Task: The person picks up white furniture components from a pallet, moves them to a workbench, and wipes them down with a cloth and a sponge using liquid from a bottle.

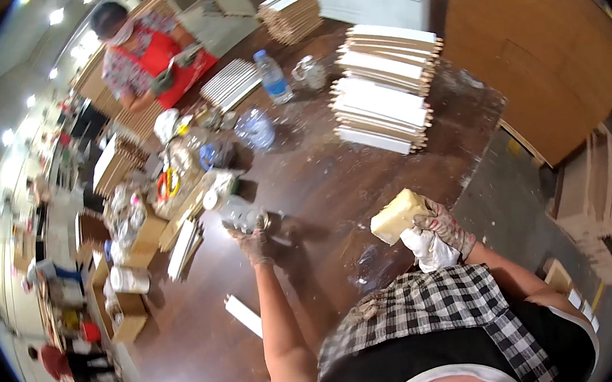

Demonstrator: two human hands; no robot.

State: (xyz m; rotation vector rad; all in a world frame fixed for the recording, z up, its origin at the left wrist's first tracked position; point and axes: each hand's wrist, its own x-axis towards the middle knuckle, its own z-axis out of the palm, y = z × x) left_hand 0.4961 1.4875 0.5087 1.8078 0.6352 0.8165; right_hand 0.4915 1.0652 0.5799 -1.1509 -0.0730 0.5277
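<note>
My left hand (254, 245), in a patterned glove, is closed round the near end of a see-through bottle (237, 211) with a white lid. The bottle tilts over the brown table (307, 206). At the right, my gloved right hand (449, 230) grips a pale yellow sponge block (399, 215) together with a crumpled white cloth (429, 249). The cloth hangs below the sponge, near the table's front edge. A narrow white strip (244, 315) lies on the table beside my left forearm. Crumpled see-through plastic (371, 268) rests left of the cloth.
Stacked white-faced boards (380, 101) stand at the far right. A water bottle (274, 79), a glass jug (310, 73) and a large bottle (255, 129) stand farther back. Clutter and a cardboard box (126, 314) line the left. A co-worker in a red apron (172, 65) stands across the table.
</note>
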